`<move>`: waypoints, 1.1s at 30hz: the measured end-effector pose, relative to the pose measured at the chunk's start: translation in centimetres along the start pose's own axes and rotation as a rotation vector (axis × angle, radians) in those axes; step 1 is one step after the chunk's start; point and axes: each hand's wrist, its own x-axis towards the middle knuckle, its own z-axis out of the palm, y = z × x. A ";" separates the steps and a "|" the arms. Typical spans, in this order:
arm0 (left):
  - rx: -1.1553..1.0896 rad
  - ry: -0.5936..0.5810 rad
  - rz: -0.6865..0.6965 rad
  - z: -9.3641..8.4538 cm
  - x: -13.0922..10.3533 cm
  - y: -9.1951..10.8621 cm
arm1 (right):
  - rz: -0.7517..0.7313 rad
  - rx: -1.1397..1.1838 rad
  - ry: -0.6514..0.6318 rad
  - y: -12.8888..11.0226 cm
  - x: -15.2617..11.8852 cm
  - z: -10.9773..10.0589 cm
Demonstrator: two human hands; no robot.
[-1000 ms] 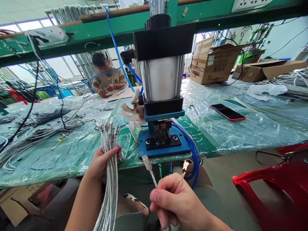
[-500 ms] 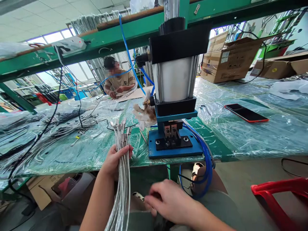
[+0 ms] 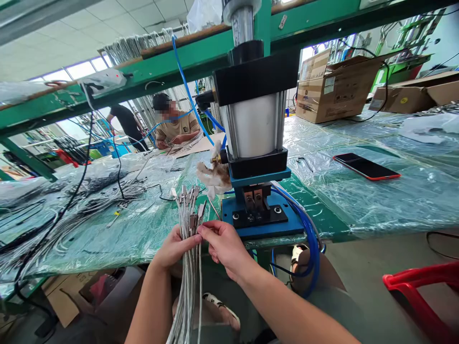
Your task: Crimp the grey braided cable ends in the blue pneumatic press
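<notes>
My left hand (image 3: 172,248) is wrapped round a bundle of silvery-grey cables (image 3: 187,286), just below their flat metal end fittings (image 3: 186,193). The long tails hang down over my lap. At the bundle's right side, my right hand (image 3: 227,248) pinches one cable (image 3: 200,291) close under its metal fitting (image 3: 202,210). This cable hangs slightly apart from the others. A pneumatic press (image 3: 254,124) with a silver cylinder stands just beyond my right hand, its blue base (image 3: 265,231) at the table edge.
More cables (image 3: 96,205) lie across the plastic-covered table (image 3: 154,229) on the left. Blue air hoses (image 3: 311,248) loop off the press. A phone (image 3: 366,166), a hex key (image 3: 306,164) and cardboard boxes (image 3: 333,95) are on the right. A red stool (image 3: 423,286) stands below. Two people are beyond.
My right hand has risen from my lap to the bundle and taken hold of one cable. My left hand still grips the bundle, now a little lower and further right in view.
</notes>
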 end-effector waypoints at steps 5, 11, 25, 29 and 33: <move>-0.089 0.054 -0.009 -0.1 -0.3 -0.2 | -0.042 0.016 0.066 0.2 -0.6 -0.2; -0.204 0.169 -0.008 0.5 -0.4 -0.1 | -0.046 0.137 0.068 1.0 -4.1 -2.3; -0.180 0.202 -0.037 0.5 -0.3 0.1 | 0.121 0.351 -0.013 -3.0 -7.3 -7.3; -0.162 0.187 -0.034 0.5 -0.2 0.1 | 0.150 0.430 0.016 -3.4 -6.7 -7.7; -0.165 0.198 -0.037 0.6 -0.2 0.3 | 0.199 0.538 0.031 -3.5 -6.2 -7.9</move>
